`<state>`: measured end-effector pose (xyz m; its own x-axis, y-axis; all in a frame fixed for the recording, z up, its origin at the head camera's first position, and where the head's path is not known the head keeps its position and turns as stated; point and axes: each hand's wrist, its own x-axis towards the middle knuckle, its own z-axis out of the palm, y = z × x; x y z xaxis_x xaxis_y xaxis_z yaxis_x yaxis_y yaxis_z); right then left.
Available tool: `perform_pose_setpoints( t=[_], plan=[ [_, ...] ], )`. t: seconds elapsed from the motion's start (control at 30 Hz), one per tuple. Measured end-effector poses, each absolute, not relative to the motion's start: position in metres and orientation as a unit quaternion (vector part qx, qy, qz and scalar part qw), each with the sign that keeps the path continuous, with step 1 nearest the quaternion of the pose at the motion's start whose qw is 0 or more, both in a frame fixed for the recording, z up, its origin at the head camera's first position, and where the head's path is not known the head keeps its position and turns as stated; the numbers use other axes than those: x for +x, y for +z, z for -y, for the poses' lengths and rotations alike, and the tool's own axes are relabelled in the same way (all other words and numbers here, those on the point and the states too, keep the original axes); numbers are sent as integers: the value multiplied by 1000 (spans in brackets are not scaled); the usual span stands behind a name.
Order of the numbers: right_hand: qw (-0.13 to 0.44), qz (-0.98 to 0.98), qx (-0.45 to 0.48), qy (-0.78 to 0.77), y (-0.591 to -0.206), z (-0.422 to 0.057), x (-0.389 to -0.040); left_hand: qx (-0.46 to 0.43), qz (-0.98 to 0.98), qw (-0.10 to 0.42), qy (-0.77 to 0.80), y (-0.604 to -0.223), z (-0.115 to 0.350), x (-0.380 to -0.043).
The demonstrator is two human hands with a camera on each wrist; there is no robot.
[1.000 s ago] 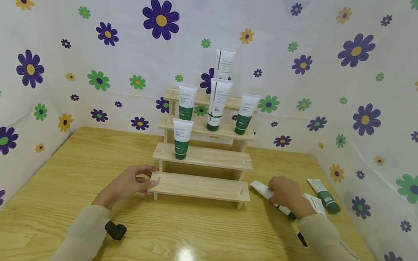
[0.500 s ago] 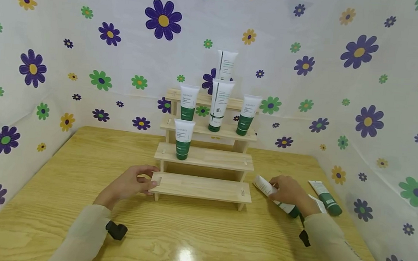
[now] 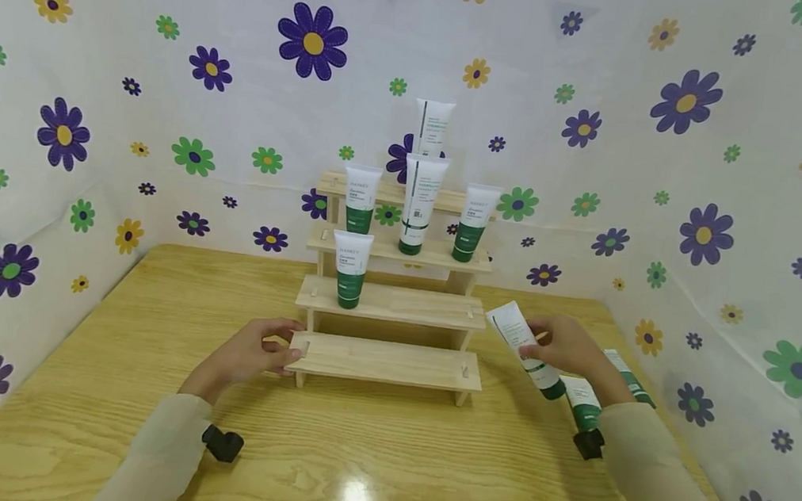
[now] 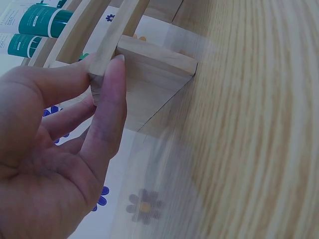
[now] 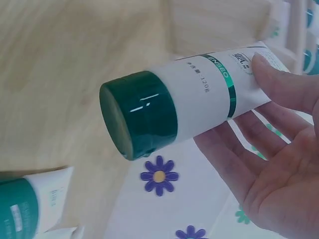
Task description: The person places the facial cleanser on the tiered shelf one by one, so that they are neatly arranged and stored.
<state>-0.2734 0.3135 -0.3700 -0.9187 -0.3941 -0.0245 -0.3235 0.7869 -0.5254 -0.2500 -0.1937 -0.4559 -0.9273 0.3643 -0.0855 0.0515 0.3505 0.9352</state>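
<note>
My left hand (image 3: pixel 253 355) pinches the left end of the lowest step of a wooden stepped rack (image 3: pixel 377 360); the left wrist view shows thumb and fingers on the board's end (image 4: pixel 107 59). To the right of the rack, my right hand (image 3: pixel 567 346) holds a white squeeze tube (image 3: pixel 517 334) with a green cap, tilted with the cap end down and toward me. Close up in the right wrist view, the thumb lies on one face of the tube (image 5: pixel 199 94) and fingers are behind it. Two more tubes lie beyond and below that hand, one white and green tube (image 3: pixel 583 402) partly hidden by the wrist.
Upright on the rack stand a tube (image 3: pixel 351 270) on the second step, several on the third, such as a tall tube (image 3: pixel 421 204), and another tube (image 3: pixel 433 126) at the top. Flower-print cloth (image 3: pixel 235 13) encloses the table (image 3: pixel 296 464) at the back and sides.
My right hand has lifted the tube off the table and turned its printed face upward, uncovering a tube lying beneath the wrist. My left hand stays on the rack.
</note>
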Motion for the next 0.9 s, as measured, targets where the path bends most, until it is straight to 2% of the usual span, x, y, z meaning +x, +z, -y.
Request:
perform_pose_setpoints(
  t=[0.17, 0.6, 0.9],
  plan=[
    [59, -941, -168, -287, -355, -308, -270, 129, -813, 139, 551, -455, 193, -249],
    [-22, -938, -161, -307, -332, -284, -267, 134, -812, 136, 551, -456, 193, -248],
    [-44, -922, -170, -346, -322, -260, -270, 130, -810, 139, 556, -455, 193, -247]
  ],
)
